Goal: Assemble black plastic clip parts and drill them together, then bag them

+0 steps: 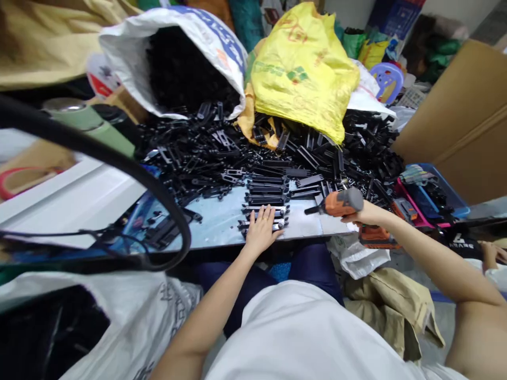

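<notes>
My left hand lies with its fingers spread over the near end of a row of black bracket-like parts, pressing lightly or just resting; which, I cannot tell. These parts lie side by side on the pale blue work surface. In my right hand is an orange and black cordless drill, gripped by its handle. Its dark tip points left toward the row, apart from it. Beyond both hands spreads a heap of loose black parts, mixed with small shiny pieces.
A white sack of black parts lies open at the back, beside a yellow bag. A black curved tube crosses the left side. Cardboard and a blue bin stand at right. Another person's hand shows at far right.
</notes>
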{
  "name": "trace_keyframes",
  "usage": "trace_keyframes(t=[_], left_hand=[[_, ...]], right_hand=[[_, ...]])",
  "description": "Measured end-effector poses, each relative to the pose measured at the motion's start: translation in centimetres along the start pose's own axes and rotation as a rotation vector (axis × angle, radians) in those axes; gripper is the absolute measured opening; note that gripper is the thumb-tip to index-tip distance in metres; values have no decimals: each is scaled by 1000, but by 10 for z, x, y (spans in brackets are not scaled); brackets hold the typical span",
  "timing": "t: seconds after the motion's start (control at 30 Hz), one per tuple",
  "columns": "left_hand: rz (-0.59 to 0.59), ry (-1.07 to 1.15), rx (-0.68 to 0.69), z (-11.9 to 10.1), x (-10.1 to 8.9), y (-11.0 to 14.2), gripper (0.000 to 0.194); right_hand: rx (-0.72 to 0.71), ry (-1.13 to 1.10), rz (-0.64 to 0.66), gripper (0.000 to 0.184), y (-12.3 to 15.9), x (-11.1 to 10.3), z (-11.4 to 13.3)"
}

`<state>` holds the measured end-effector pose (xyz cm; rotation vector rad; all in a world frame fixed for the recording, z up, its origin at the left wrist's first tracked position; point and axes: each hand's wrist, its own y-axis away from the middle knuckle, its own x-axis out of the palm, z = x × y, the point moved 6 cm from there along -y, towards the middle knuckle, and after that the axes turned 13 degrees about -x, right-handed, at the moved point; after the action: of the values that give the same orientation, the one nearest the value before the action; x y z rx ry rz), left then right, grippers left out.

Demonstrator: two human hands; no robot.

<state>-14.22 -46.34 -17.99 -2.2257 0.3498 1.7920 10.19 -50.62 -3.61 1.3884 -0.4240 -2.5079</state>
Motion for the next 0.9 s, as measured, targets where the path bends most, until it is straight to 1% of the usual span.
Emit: trace_keyframes(t=[0.03,0.1,0.17,0.23,0.3,0.37,0.5,0.6,0.67,0.73,0.8,0.87,0.9], left_hand=[[-2,-6,5,0,1,1,69],[-9,-10,6,1,3,1,68],[-18,-9,0,2,5,1,67],[-30,-12,-3,3,6,2,67],[-45,-19,2,3,7,2,66],[-60,-31,15,3,7,2,65],[-74,-60,24,3,7,3,64],[-75,-67,24,2,7,2,65],[-78,-62,22,0,6,2,65],[-85,-44,22,0,2,2,63],[-116,-10,31,4,-5,6,60],[-190,32,31,14,-16,15,50],[-241,51,19,22,-21,22,44]], right_hand=[[48,-106,-73,21,7,-9,-21],[156,-264,-281,18,19,-33,-61],[283,-358,-524,17,30,-59,-98],[414,-420,-713,16,38,-79,-130],[513,-460,-816,15,39,-89,-154],[554,-486,-852,15,33,-93,-170],[552,-499,-848,13,11,-90,-183],[552,-486,-804,12,-5,-88,-189],[564,-462,-766,15,-11,-88,-192],[574,-431,-737,24,-11,-89,-193],[595,-269,-766,40,-3,-96,-190],[586,32,-882,55,12,-105,-174],[550,190,-949,58,19,-106,-160]])
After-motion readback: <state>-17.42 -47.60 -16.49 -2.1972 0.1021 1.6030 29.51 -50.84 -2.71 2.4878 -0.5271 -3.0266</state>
